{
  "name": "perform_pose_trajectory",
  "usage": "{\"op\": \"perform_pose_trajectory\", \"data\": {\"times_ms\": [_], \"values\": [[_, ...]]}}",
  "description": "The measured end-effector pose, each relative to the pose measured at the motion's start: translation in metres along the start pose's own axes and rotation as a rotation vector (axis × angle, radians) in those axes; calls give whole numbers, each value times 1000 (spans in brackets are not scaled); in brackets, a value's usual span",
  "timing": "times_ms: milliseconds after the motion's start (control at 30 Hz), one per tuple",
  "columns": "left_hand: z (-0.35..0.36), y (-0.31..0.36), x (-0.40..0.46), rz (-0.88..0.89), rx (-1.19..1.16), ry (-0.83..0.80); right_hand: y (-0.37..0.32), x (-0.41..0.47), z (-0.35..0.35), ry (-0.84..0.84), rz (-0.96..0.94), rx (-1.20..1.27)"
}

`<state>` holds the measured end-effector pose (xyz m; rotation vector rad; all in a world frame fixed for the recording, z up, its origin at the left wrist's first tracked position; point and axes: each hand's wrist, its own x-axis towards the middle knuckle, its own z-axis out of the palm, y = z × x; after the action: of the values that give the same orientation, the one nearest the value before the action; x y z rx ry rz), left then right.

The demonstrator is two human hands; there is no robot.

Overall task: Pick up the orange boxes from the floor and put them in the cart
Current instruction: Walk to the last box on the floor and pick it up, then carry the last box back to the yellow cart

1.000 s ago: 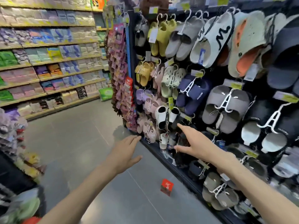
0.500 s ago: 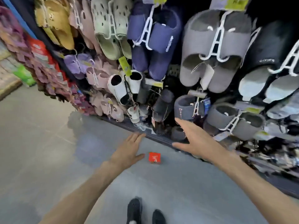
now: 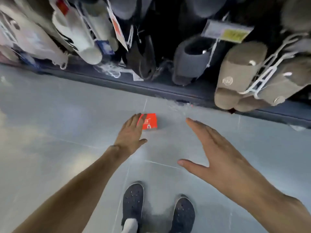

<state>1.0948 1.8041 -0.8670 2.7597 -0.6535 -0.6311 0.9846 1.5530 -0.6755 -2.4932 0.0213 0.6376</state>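
I see the box [image 3: 149, 122] lying on the floor [image 3: 50, 125], in front of the shelf base [image 3: 117, 81]. My left hand [image 3: 130, 133] overlaps its left edge; my right hand [image 3: 217, 153] is to its right, apart. My shoes [image 3: 133, 199] stand behind both hands.

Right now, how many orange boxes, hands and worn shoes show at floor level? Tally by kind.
Orange box on the floor: 1
Hands, left hand and right hand, both open: 2
Dark shoes on the person's feet, and: 2
Total: 5
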Motion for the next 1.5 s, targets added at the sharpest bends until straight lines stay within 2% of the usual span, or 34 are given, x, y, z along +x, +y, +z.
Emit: {"op": "perform_pose_trajectory", "data": {"times_ms": [133,300,400,567,733,933,1233,1500], "values": [[78,-39,58,-18,46,9,49,20,74,-69,86,34],[132,-66,104,-24,117,-4,85,30,142,-84,134,90],[144,-69,116,-21,151,99,96,33,162,-108,149,94],[111,-46,115,9,195,41,104,22,148,-69,161,75],[22,19,81,133,183,-6,94,-11,65,37,206,104],[-125,139,27,376,196,-24,60,-105,-83,253,209,74],[-354,384,-63,725,190,-38,0,-353,-293,553,372,-26],[-488,608,-164,1021,209,-75,-13,-584,-404,740,573,-65]]}}
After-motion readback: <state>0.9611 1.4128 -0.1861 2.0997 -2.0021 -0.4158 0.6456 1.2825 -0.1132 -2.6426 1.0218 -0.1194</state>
